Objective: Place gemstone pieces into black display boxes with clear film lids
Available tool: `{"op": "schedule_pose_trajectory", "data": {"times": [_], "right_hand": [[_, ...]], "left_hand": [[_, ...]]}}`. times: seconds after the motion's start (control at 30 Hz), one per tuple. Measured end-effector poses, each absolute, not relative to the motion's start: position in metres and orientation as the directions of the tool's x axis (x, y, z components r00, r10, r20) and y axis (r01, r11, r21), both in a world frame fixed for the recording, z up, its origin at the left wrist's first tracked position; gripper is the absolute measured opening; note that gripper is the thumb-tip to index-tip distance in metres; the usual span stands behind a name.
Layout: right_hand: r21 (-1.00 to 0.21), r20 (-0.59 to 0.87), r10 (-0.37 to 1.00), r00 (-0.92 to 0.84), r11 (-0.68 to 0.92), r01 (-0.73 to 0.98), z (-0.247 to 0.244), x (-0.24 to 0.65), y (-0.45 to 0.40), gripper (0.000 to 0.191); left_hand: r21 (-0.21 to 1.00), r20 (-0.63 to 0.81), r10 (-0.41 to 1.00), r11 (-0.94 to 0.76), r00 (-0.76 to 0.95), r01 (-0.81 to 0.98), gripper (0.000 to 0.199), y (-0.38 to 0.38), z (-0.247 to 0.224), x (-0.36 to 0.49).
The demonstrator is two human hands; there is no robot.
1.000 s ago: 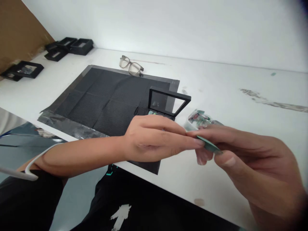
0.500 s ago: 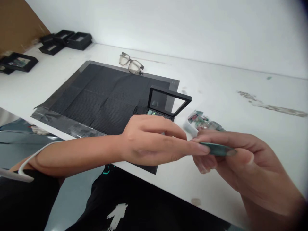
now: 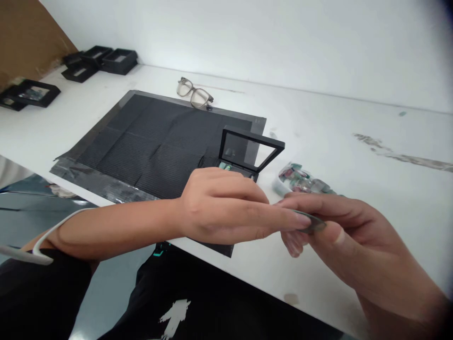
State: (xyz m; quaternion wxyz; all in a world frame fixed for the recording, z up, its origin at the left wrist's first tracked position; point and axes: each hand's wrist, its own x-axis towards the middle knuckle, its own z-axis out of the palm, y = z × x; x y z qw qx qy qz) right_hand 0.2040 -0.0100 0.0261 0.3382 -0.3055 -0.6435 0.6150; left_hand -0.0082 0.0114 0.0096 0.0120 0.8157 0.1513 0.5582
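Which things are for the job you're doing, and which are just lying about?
Probably for the job:
green piece, in my right hand
tub of pieces
open black case
dark mat under the case
maybe the black boxes

Probably just lying about:
glasses
tiny green bit near the wall

Smooth green piece (image 3: 315, 226), ribbed mat (image 3: 159, 141)

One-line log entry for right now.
left hand: fingertips at green piece | right hand: pinching green piece | hinged black case: open | glasses: on table
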Motion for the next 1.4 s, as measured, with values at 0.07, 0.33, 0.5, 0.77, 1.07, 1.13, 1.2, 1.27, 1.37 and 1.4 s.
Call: {"op": "schedule_pose_trajectory", "data": {"times": [0.07, 0.33, 0.5, 0.77, 1.07, 1.13, 1.2, 1.27, 1.37, 1.4], "right_hand": [[-0.998, 0.066, 0.822, -0.566, 0.058, -0.032, 0.027, 0.203, -0.01, 0.021], [-0.972, 0.166, 0.849, -0.501, 0.228, 0.065, 0.033, 0.206, -0.012, 0.018], [-0.822, 0.326, 0.85, -0.414, 0.471, 0.321, 0.03, 0.205, -0.016, 0.022], [-0.248, 0.535, 0.588, -0.607, 0.796, 0.552, 0.016, 0.201, -0.008, 0.029], [-0.041, 0.49, 0.741, -0.459, 0.546, 0.837, 0.011, 0.212, 0.0, 0.023], [-0.08, 0.495, 0.772, -0.398, 0.497, 0.864, 0.011, 0.211, 0.001, 0.023], [-0.138, 0.501, 0.781, -0.373, 0.498, 0.856, 0.009, 0.21, 0.002, 0.024], [-0.203, 0.49, 0.782, -0.385, 0.532, 0.822, 0.005, 0.206, 0.002, 0.025], [-0.253, 0.439, 0.78, -0.446, 0.584, 0.772, -0.001, 0.195, 0.002, 0.027], [-0.237, 0.424, 0.771, -0.475, 0.601, 0.764, -0.002, 0.19, 0.003, 0.028]], "left_hand": [[0.206, 0.893, 0.282, -0.949, 0.352, 0.239, 0.007, 0.011, 0.012, -0.011], [0.216, 0.86, 0.228, -0.973, 0.457, 0.08, 0.011, 0.016, 0.019, -0.021], [0.264, 0.878, 0.216, -0.963, 0.428, -0.054, 0.017, 0.011, 0.015, -0.018], [0.431, 0.863, 0.433, -0.9, 0.261, 0.069, 0.027, 0.012, 0.019, -0.027], [0.335, 0.942, 0.334, -0.939, -0.028, 0.078, 0.031, 0.043, 0.014, -0.038], [0.353, 0.936, 0.349, -0.928, -0.055, 0.119, 0.037, 0.052, 0.016, -0.045], [0.429, 0.903, 0.424, -0.876, -0.073, 0.222, 0.041, 0.061, 0.018, -0.055], [0.54, 0.834, 0.543, -0.769, -0.096, 0.342, 0.039, 0.069, 0.021, -0.067], [0.63, 0.685, 0.722, -0.524, -0.093, 0.574, 0.035, 0.078, 0.024, -0.084], [0.622, 0.612, 0.784, -0.398, -0.102, 0.674, 0.036, 0.08, 0.024, -0.089]]}}
